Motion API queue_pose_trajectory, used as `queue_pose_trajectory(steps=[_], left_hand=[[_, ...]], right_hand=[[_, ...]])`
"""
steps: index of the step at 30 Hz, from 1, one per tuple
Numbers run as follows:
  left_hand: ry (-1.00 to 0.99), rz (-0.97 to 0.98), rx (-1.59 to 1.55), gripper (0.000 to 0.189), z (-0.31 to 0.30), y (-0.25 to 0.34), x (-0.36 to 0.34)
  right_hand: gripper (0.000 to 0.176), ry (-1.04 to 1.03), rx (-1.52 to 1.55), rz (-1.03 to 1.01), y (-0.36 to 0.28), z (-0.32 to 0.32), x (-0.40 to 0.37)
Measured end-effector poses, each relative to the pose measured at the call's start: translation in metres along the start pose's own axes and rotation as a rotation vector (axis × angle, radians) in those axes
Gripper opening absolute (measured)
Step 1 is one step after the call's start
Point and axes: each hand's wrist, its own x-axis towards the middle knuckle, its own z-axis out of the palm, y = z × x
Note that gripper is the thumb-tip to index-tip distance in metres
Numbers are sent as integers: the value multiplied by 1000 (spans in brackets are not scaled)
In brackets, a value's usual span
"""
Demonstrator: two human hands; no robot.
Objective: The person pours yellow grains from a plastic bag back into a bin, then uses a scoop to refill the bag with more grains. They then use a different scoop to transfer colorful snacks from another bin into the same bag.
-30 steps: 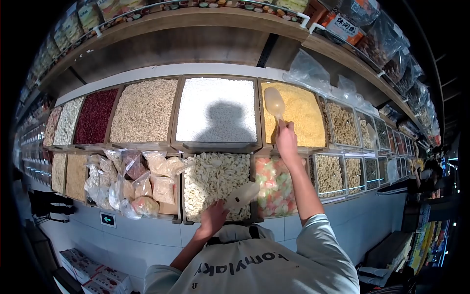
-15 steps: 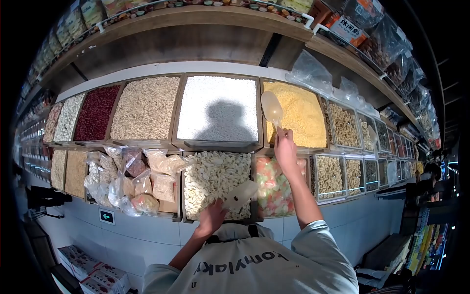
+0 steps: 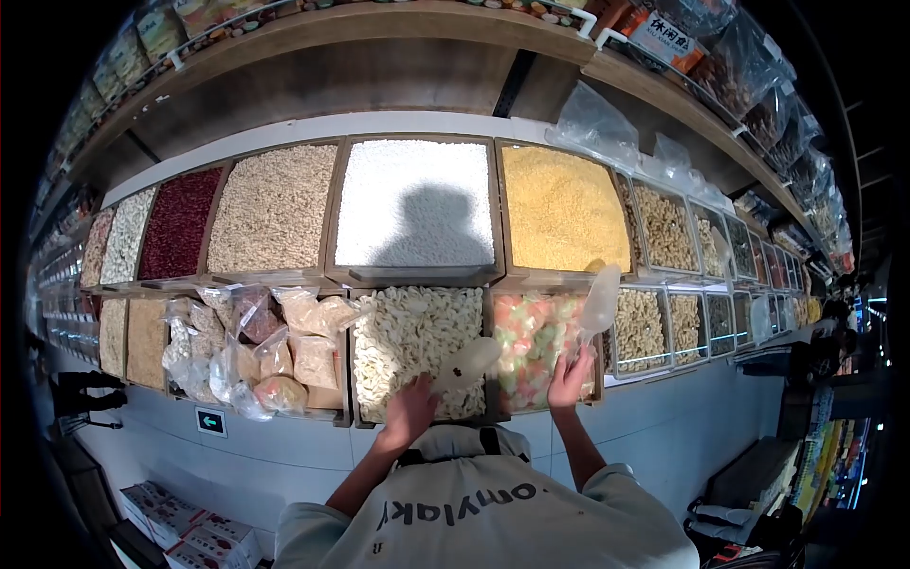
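My right hand [image 3: 571, 379] is closed around the handle of a translucent plastic scoop [image 3: 601, 302]. That scoop points up and away, in front of the bin of pink, white and green wrapped sweets or crackers [image 3: 533, 332]; its kind is hard to make out. Over the bin of white shell-shaped pieces [image 3: 403, 327], my left hand [image 3: 411, 408] grips a second translucent scoop [image 3: 470, 362], which has a few dark specks in it. Beyond, in the back row, lies the bin of yellow grain [image 3: 559, 204], its surface smoothed.
White grain [image 3: 417, 175], beige grain [image 3: 275, 204] and dark red beans [image 3: 182, 223] fill bins at the back left. Bagged goods [image 3: 270, 346] crowd the front left. Nut bins [image 3: 661, 223] continue rightward. A wooden shelf [image 3: 398, 38] overhangs the back; cartons [image 3: 194, 526] stand on the floor.
My right hand has pulled its scoop back from the yellow grain, toward me and slightly right, over the coloured-piece bin. My left hand and its scoop have hardly moved.
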Motion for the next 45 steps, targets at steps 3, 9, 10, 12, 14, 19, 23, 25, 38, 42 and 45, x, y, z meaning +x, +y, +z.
queue_pose_trajectory(steps=[3,9,10,12,14,19,23,25,38,42,45], left_hand=[[-24,6,45,35,2,3,4],[-32,60,86,35,7,12,14],[-31,78,81,35,8,14,15],[-33,99,80,35,11,17,16],[-30,87,50,34,14,18,17],[-21,131,-17,39,17,24,16],[-5,120,-52,40,15,31,14],[32,130,-95,38,17,30,15],[136,79,-643,43,6,52,-5],[202,90,-616,43,-13,31,-29],[254,112,-594,45,-35,-2,-52]], right_hand=[[57,-91,156,223,32,11,-66],[71,-239,-102,211,60,18,-83],[74,-243,-126,111,69,20,-84],[74,-211,-151,107,62,23,-82],[74,-183,-172,101,55,27,-78],[72,-194,-73,50,64,34,-80],[74,-278,-127,-50,63,26,-71],[71,-249,-240,-61,63,22,-72],[22,-821,861,419,-131,25,-56],[21,-878,822,339,-177,49,-67],[25,-912,910,438,-200,80,-88]])
